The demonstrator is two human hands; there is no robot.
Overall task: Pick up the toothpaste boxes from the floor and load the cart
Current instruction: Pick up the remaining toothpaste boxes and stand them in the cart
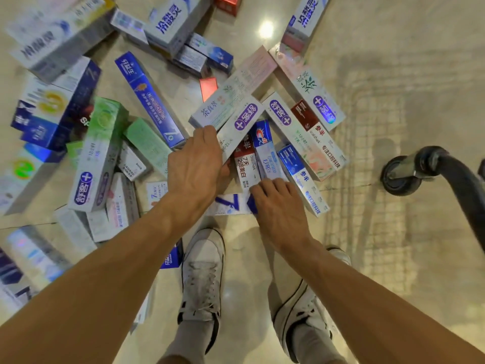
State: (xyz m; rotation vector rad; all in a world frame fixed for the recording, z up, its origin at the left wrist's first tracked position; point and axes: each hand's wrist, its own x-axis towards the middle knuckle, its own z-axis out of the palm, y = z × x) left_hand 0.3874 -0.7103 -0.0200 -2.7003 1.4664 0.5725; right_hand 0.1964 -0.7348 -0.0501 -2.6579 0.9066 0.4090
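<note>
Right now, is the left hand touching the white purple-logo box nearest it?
Touching. Head view: the left hand covers the near end of the white purple-logo box, fingers over its top and thumb against its edge.

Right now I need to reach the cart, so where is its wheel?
In the head view, the cart wheel sits on the floor at the right, past the blue-and-white box beside the right hand, ahead of the right shoe.
</note>
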